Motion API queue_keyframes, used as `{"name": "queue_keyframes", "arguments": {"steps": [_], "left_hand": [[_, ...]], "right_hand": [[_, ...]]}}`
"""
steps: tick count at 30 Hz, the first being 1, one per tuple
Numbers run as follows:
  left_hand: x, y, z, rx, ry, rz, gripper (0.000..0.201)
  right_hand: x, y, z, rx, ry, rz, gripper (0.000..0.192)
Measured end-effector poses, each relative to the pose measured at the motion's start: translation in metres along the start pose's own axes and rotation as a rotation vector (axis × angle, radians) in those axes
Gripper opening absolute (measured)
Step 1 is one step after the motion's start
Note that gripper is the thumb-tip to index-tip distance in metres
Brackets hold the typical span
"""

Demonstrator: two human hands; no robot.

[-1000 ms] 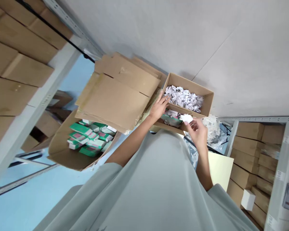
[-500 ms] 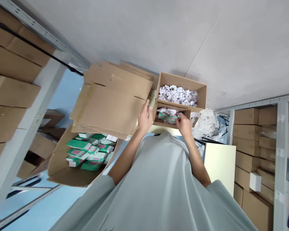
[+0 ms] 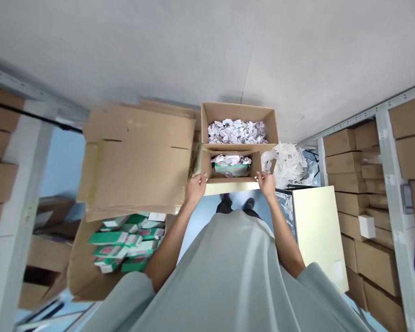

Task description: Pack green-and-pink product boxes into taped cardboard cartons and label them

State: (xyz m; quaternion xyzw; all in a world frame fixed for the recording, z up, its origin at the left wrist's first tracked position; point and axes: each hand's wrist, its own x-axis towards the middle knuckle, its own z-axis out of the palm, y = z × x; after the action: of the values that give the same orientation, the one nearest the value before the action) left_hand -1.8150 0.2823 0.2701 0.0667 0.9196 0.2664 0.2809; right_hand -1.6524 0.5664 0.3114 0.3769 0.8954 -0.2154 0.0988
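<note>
**Both hands on the front corners of a part-packed small box**

Head view, the only one here: the small box [image 3: 231,180] sits on the pale tabletop [image 3: 224,188], directly before the person, its top uncovered. Inside lies a green carton [image 3: 232,169], with crumpled white paper [image 3: 231,159] along its far side and over its upper edge.

The left hand [image 3: 195,187] has thumb and fingers closed on the near left corner of the small box; the right hand [image 3: 266,183] pinches the near right corner in the same way. How far the fingertips wrap around the cardboard is too small to make out.

Just behind stands a big box [image 3: 240,112] holding more paper scraps [image 3: 237,132]. Flattened cardboard [image 3: 141,170] lies to the left, and white plastic wrap [image 3: 289,160] is heaped beyond the right hand.

The step in hand looks like taking hold of the small box, with the carton and some paper already in it. Any shift from this grip would call for an even pull on both corners and a level box, so the loose paper stays put, with care at the back, where the big box leaves little room.
</note>
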Motion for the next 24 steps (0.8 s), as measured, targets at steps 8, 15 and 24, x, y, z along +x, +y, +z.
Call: {"name": "queue_keyframes", "arguments": {"steps": [8, 15, 24], "left_hand": [[-0.055, 0.088, 0.061, 0.258, -0.162, 0.252, 0.043], [-0.147, 0.216, 0.218, 0.405, -0.387, 0.683, 0.043], [-0.310, 0.340, 0.420, 0.512, -0.651, 1.125, 0.040]], "right_hand": [[-0.109, 0.120, -0.009, 0.162, 0.095, 0.244, 0.054], [-0.267, 0.294, -0.018, 0.428, 0.379, 0.658, 0.069], [-0.430, 0.442, -0.019, 0.580, 0.695, 1.120, 0.079]]}}
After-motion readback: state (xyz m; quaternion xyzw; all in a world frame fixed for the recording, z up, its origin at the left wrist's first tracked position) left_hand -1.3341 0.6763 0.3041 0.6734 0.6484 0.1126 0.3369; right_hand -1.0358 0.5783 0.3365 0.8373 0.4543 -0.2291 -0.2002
